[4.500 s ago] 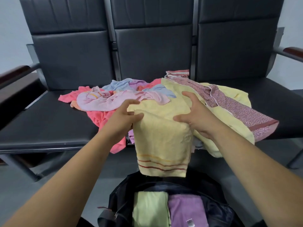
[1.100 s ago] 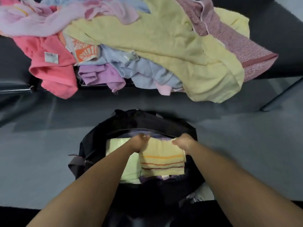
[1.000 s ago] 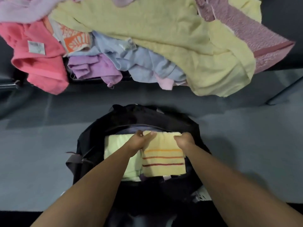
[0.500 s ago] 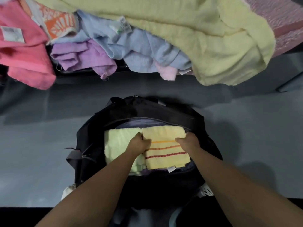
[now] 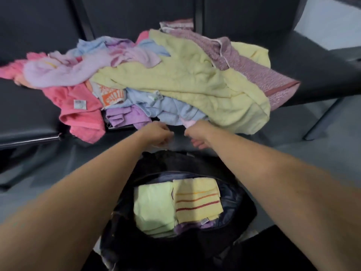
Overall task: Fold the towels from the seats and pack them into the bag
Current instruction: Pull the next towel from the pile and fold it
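A black bag (image 5: 245,204) stands open on the floor below the seats. Inside lie a folded yellow towel with red and orange stripes (image 5: 197,200), a folded pale green towel (image 5: 154,208) to its left, and a purple towel (image 5: 188,227) underneath. Unfolded towels are heaped on the black seats (image 5: 29,106): a large yellow towel (image 5: 195,81), a blue towel (image 5: 172,108), a coral pink towel (image 5: 82,108), a lilac towel (image 5: 58,71) and a maroon patterned towel (image 5: 254,69). My left hand (image 5: 159,133) and right hand (image 5: 196,134) hover just under the pile's front edge, fingers loosely curled, holding nothing.
A small purple towel (image 5: 127,116) and an orange-and-white cloth (image 5: 112,94) lie in the pile near the seat's front edge. Seat backs rise behind. Grey floor (image 5: 322,157) surrounds the bag, and a metal seat leg (image 5: 320,118) slants down at the right.
Both hands have let go of the striped yellow towel, which now lies in the bag, and have risen from the bag to the front edge of the pile. The view has tilted up.
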`<control>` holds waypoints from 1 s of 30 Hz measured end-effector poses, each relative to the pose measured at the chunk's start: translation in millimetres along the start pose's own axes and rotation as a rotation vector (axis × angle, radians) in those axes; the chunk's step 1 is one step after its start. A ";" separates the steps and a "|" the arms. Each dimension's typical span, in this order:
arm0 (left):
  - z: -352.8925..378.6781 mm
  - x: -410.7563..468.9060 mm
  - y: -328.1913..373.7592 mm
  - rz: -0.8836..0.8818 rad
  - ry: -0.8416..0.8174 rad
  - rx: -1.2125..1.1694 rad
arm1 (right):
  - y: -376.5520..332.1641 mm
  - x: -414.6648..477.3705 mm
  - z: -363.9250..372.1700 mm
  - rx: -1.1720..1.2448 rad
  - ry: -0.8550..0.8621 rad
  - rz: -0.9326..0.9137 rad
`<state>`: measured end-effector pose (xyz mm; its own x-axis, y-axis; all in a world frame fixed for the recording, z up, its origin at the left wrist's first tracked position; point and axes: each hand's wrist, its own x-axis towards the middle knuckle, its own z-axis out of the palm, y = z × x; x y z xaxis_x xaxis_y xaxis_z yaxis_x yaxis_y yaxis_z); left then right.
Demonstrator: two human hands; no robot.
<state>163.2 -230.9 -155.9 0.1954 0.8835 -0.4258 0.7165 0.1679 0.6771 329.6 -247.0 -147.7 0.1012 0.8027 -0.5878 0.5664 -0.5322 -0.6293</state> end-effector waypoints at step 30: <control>-152.8 -15.8 24.0 0.469 0.851 -0.129 | -138.8 -86.4 -79.5 0.182 0.290 -1.037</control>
<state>75.0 -174.0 -41.2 -0.1424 0.8847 0.4439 0.6007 -0.2792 0.7491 307.2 -221.0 30.8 -0.1536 0.9039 0.3991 0.3604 0.4274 -0.8291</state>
